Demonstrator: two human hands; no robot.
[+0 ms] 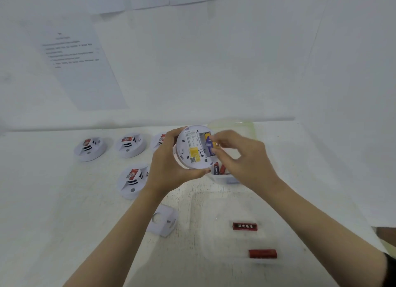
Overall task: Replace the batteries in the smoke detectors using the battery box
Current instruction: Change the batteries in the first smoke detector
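The left hand (171, 162) cradles a round white plastic smoke detector (196, 147) above the middle of the white tabletop (85, 233), its back turned toward the camera so the printed label, a yellow sticker and the open battery bay on its right side all show. The left fingers are clenched around the detector's left and near rim. The right hand (237, 156) comes in from the right, and its fingers (214, 150) are pinched on a small blue-and-yellow battery (208, 142) sitting at the mouth of the bay.

The move ahead, as I judge it, turns on this: the battery's long axis runs roughly far-to-near along the bay, and it lies directly at the right fingertips, so the right hand does the work while the left only steadies. Whether the cell is fully seated or still tipped out of the bay is too blurred to tell.

Just behind and below the right hand sits a clear plastic battery box (225, 175) with red cells standing inside. Two loose red cylindrical batteries (245, 226) lie on the near right, well apart from the hands. A white detector cover plate (164, 222) rests on the near tabletop, between the forearms. Four more white detectors (90, 149) wait at the left, face up.
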